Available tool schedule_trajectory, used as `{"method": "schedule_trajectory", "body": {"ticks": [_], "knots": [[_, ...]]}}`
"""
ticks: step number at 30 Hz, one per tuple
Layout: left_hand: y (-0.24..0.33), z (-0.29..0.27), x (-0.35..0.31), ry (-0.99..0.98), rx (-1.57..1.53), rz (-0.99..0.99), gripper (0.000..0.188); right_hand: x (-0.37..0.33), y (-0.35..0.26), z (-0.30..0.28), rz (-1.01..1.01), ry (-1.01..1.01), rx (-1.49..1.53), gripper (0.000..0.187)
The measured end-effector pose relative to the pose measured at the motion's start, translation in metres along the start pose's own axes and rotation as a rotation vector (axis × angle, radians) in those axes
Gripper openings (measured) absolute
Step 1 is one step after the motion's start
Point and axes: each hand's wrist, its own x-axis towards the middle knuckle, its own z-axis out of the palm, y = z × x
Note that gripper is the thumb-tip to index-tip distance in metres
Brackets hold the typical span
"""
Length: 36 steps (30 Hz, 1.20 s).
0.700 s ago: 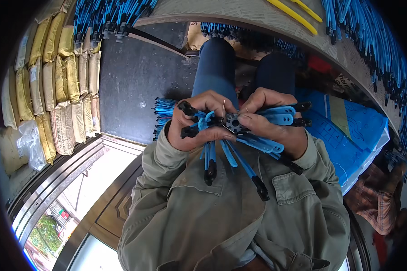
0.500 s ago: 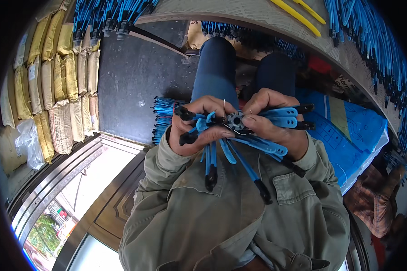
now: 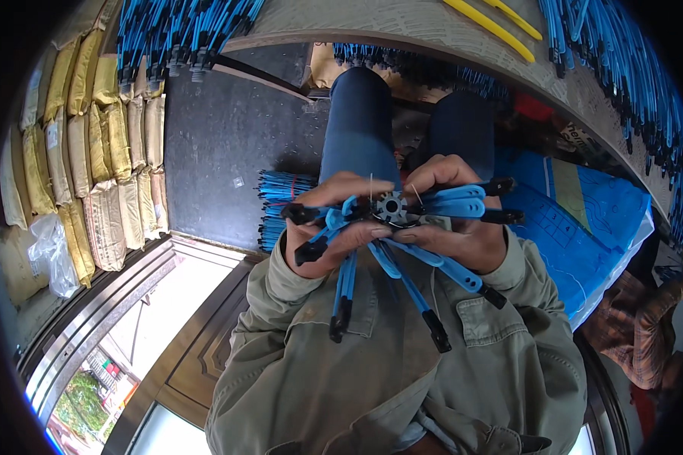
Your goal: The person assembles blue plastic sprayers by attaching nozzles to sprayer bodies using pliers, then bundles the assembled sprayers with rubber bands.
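Both my hands hold a small grey toothed hub (image 3: 382,208) with a round hole in its middle. Flat blue plastic arms (image 3: 454,208) with black ends fan out from it to the left, right and toward my body. My left hand (image 3: 347,241) is closed on the hub's left side, thumb below it and index finger above. On the other side, my right hand (image 3: 459,241) pinches close to the hub, blue arms running over its fingers. A thin wire (image 3: 371,183) has ends standing up beside the hub. Some fingers are hidden behind the arms.
A curved-looking tabletop (image 3: 402,19) beyond my knees carries yellow strips (image 3: 493,30) and bundles of blue rods (image 3: 182,34). Another rod bundle (image 3: 282,201) lies left of my legs. A blue package (image 3: 584,220) is at right, near another person's plaid sleeve (image 3: 649,341). Sacks (image 3: 102,182) are stacked left.
The blue arms have spread apart more, the lower ones swinging outward and down. My right thumb has dropped from the hub's face to below it. The hub has shifted slightly left.
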Motion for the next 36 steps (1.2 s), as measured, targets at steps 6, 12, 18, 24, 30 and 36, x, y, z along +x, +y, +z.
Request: {"method": "schedule_trajectory", "body": {"ticks": [6, 12, 18, 24, 30, 36], "knots": [[0.010, -0.010, 0.004, -0.145, 0.432, 0.133, 0.039, -0.002, 0.010, 0.002, -0.136, 0.097, -0.186, 0.035], [0.009, -0.007, 0.001, -0.117, 0.505, 0.168, 0.042, 0.002, 0.005, 0.000, -0.137, 0.084, -0.197, 0.033], [0.003, -0.001, -0.008, 0.000, 0.185, 0.010, 0.048, 0.003, 0.007, -0.005, -0.189, -0.019, -0.159, 0.031], [0.008, -0.009, 0.007, -0.104, -0.196, -0.164, 0.050, 0.009, 0.005, -0.011, -0.239, -0.171, -0.117, 0.032], [-0.013, -0.062, 0.061, -0.868, -0.453, -0.438, 0.034, 0.022, -0.007, -0.002, -0.314, -0.390, -0.176, 0.034], [-0.035, -0.046, 0.091, -1.224, -0.554, -0.354, 0.037, 0.019, -0.003, -0.001, -0.338, -0.379, -0.152, 0.033]]}}
